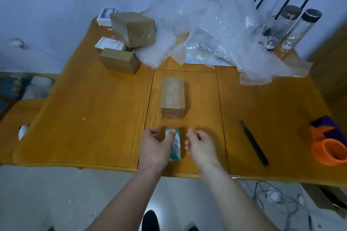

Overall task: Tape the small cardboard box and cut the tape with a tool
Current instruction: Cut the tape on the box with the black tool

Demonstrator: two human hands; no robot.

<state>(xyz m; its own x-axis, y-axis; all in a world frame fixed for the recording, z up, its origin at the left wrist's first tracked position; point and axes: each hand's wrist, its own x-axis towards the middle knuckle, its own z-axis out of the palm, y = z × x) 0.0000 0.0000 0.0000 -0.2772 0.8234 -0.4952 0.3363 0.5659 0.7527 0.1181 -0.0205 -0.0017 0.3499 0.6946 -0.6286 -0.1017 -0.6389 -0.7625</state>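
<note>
Head view: on the tabletop (90, 118), your left hand (156, 146) pinches a small green-and-white packet (176, 148) with its thumb on top, your right hand (200, 145) hovers loosely curled and empty beside it, the small cardboard box (172, 96) stands just beyond both, and a black pen-like tool (254, 142) lies well right.

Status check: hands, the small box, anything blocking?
Left hand on the tape roll, right hand empty beside it. Small cardboard box ahead, seam visible. Black cutting tool to the right, nothing blocking.
</note>
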